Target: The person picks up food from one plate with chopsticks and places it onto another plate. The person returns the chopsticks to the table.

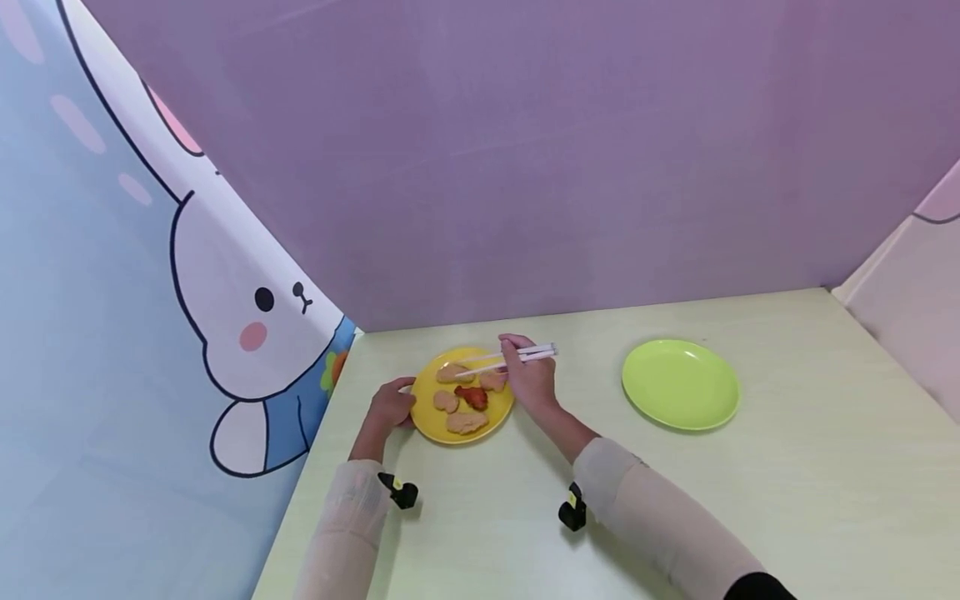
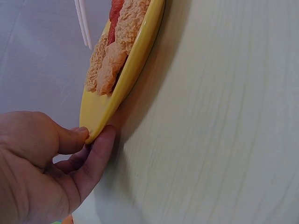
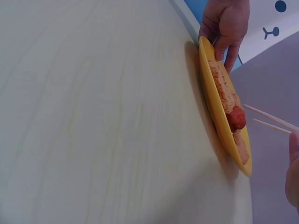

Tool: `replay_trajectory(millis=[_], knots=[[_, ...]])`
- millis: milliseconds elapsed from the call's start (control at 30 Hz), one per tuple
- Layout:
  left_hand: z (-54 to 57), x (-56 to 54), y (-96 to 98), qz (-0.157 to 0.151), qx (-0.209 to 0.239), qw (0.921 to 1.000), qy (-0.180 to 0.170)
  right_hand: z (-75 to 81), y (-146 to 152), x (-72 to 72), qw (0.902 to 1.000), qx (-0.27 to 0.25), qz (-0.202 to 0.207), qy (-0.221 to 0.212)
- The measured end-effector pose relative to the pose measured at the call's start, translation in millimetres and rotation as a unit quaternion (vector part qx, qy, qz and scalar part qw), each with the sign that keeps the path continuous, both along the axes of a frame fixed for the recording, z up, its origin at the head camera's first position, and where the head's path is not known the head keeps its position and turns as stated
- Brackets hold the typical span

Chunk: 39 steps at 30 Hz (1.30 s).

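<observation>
My left hand pinches the left rim of a yellow plate, thumb on top and fingers beneath, as the left wrist view shows. Several tan fried-food pieces lie on that plate around a reddish-brown piece that looks like a chicken drumstick. Over the plate's right side, my right hand holds a pair of white chopsticks. Their tips are parted and point left, above the tan piece at the back; nothing sits between them. In the right wrist view only part of the right hand shows.
A green plate stands on the pale table to the right of the yellow one. Behind the table rises a purple wall. A blue panel with a cartoon rabbit borders the left side, and a pale panel the right.
</observation>
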<state>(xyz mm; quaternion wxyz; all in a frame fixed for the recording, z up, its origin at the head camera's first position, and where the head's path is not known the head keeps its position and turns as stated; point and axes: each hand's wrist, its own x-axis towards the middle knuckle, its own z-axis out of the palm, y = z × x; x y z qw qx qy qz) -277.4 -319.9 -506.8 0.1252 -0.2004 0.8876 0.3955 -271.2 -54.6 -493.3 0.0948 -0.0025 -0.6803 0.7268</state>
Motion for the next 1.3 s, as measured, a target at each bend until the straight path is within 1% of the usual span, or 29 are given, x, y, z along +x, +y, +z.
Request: replay_trajectory(millis=[133, 267, 467, 700, 900, 1033, 1133, 1200, 1267, 1300], knots=[[-0.4, -3.1, -0.4, 0.003, -0.002, 1.0, -0.002, 7.1, 10.0, 2.5, 0.9997, -0.024, -0.004, 0.006], [0.0, -3.0, 0.1, 0.0, -0.001, 1.0, -0.002, 11.9, 22.4, 5.3, 0.9993, -0.037, -0.003, 0.011], [0.8, -0.9, 0.1, 0.003, 0.003, 1.0, -0.004, 20.6, 42.0, 8.5, 0.9995, -0.02, 0.009, 0.023], [6.1, 2.4, 1.8, -0.014, -0.002, 0.9999, 0.006, 31.9, 65.9, 12.1, 0.9993, 0.0, 0.03, 0.022], [2.7, -0.3, 1.6, -0.008, 0.005, 1.0, 0.001, 35.9, 85.5, 18.4, 0.9978, 0.02, 0.056, 0.03], [0.7, -2.2, 0.8, -0.002, 0.005, 1.0, -0.004, 38.0, 97.2, 25.3, 0.9945, 0.058, 0.078, 0.037], [1.6, -1.9, 1.1, -0.003, 0.003, 1.0, -0.002, 38.5, 105.4, 30.0, 0.988, 0.119, 0.089, 0.044], [2.6, -1.1, 1.6, -0.003, 0.003, 1.0, 0.0, 39.1, 110.5, 33.4, 0.9809, 0.165, 0.087, 0.055], [3.6, -0.2, 2.0, -0.004, 0.001, 1.0, 0.003, 39.4, 115.2, 37.1, 0.9693, 0.218, 0.081, 0.08], [4.0, 0.3, 2.2, -0.005, 0.0, 1.0, 0.003, 39.2, 117.4, 39.2, 0.9619, 0.244, 0.075, 0.1]])
